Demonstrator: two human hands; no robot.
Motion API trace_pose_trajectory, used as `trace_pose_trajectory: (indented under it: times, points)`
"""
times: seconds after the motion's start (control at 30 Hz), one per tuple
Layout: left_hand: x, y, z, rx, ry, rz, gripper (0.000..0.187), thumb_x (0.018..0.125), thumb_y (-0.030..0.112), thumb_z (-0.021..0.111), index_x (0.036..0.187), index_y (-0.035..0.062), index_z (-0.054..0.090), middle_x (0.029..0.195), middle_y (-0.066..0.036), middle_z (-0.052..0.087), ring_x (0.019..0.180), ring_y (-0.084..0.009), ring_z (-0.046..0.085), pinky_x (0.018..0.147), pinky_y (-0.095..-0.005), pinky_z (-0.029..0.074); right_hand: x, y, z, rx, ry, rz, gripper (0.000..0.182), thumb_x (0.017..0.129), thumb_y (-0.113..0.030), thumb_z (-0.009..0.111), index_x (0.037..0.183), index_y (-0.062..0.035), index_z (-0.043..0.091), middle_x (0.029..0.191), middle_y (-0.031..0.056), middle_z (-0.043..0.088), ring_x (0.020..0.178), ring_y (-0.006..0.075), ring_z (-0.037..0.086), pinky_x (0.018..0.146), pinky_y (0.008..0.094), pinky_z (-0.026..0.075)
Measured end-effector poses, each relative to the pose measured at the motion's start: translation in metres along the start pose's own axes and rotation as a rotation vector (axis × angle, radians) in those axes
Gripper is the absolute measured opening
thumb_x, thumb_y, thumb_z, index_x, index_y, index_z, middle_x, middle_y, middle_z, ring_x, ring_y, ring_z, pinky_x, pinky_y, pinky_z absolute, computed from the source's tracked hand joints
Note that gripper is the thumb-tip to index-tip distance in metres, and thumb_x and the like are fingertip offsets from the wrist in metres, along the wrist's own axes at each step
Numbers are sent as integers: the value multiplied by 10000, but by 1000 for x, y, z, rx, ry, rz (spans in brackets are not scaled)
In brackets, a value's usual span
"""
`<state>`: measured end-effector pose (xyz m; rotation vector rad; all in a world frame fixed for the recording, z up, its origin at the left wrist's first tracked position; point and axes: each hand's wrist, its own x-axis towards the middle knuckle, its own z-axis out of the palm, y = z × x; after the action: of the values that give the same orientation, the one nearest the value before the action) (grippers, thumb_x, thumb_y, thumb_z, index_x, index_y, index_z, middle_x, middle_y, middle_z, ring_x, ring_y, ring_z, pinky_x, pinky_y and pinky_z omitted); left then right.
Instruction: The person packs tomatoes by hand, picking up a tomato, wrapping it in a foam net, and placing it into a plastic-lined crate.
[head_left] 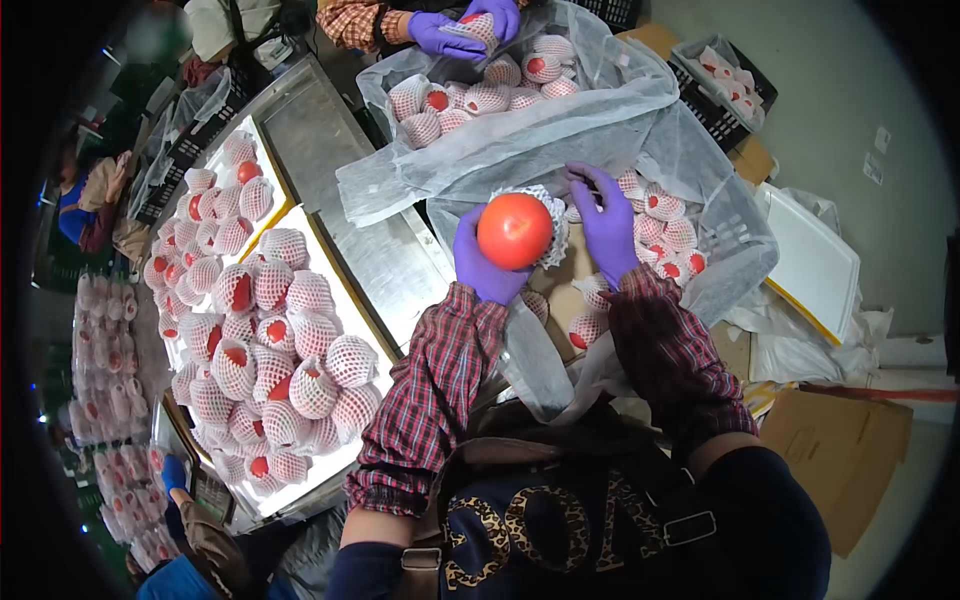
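Note:
A large red tomato (514, 231) rests in my left hand (480, 268), whose purple-gloved fingers curl around its left side and underside. Behind the tomato, on its right, a white foam net sleeve (557, 226) shows; part of it is hidden. My right hand (608, 228), also in a purple glove, hovers to the right with fingers apart and nothing visible in them. Below both hands is a crate lined with clear plastic (738, 225). Inside it, tomatoes in foam nets (664, 206) lie around brown cardboard (572, 285).
Netted tomatoes (272, 370) are heaped on white trays at the left, beside a metal table (345, 190). Ahead, a co-worker's purple-gloved hands (445, 36) hold a netted tomato over another lined crate (620, 95). A white foam lid (815, 260) and cardboard box (840, 455) stand right.

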<state>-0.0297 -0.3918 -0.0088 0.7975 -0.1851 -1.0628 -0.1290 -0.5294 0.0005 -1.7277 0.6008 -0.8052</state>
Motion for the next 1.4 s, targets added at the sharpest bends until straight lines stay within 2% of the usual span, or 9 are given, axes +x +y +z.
trace_pose_trajectory:
  times: [0.07,0.13,0.27,0.4,0.47,0.83,0.93,1.17,1.4]
  points:
    - [-7,2,4,1197,-87,410,424,727,105,586,1126,59,452,1071,-118,555,980,-242,559,864,-357,447,-13,-15,3,-118,-112,-312,524,706,-195,686,1172,-56,493,1164,123,505,1058,261,499,888,352,401]
    - [-5,-3,-3,1044,-165,411,460,706,48,609,1136,55,447,1070,-110,558,978,-227,564,845,-327,457,-17,-21,12,-283,-298,-503,799,592,-270,780,1270,-104,392,1222,131,437,1136,267,418,944,376,353]
    - [6,-13,-18,1211,-254,433,483,715,7,607,1163,27,429,1090,-118,550,983,-235,567,827,-319,469,-23,-24,16,-69,-353,-130,797,563,-277,787,1243,-110,406,1174,135,456,1103,275,441,929,371,369]
    - [7,-17,-12,557,-179,281,435,803,161,584,1178,18,418,1114,-138,532,960,-263,576,802,-350,493,-25,-29,15,-367,-188,-271,731,575,-260,777,1196,-76,439,1130,118,488,1041,241,494,872,347,410]
    - [9,-5,8,-376,-58,-249,438,846,267,550,1184,23,415,1121,-147,525,957,-269,577,790,-368,505,-23,-29,15,-448,-121,-293,660,598,-261,762,1158,-69,471,1106,119,502,1006,230,514,840,336,426]
    - [9,-10,9,-399,-135,-334,542,875,435,430,1236,35,376,1220,-177,452,1097,-308,482,929,-443,410,0,13,-4,274,-188,159,266,878,-227,497,993,-10,601,1060,102,566,956,166,535,790,306,446]
    - [12,-15,3,-503,-155,-384,561,875,465,404,1239,39,380,1221,-177,454,1100,-309,479,932,-443,407,4,-1,-5,264,-350,-105,316,830,-229,578,1072,-27,565,1113,104,534,1013,166,504,833,307,430]
    - [14,-14,1,-219,-13,-281,636,852,556,368,1232,46,383,1219,-147,458,1049,-254,519,870,-379,456,-14,-32,-6,93,-419,-42,712,605,-230,777,1220,-94,444,1207,111,427,1097,226,444,947,338,347]
    - [8,-13,7,-147,-100,-135,548,821,300,578,1235,11,364,1163,-165,488,1028,-269,536,858,-395,473,-5,-11,-6,-213,-254,-277,696,596,-233,777,1204,-108,462,1119,118,453,1063,258,460,920,337,371]
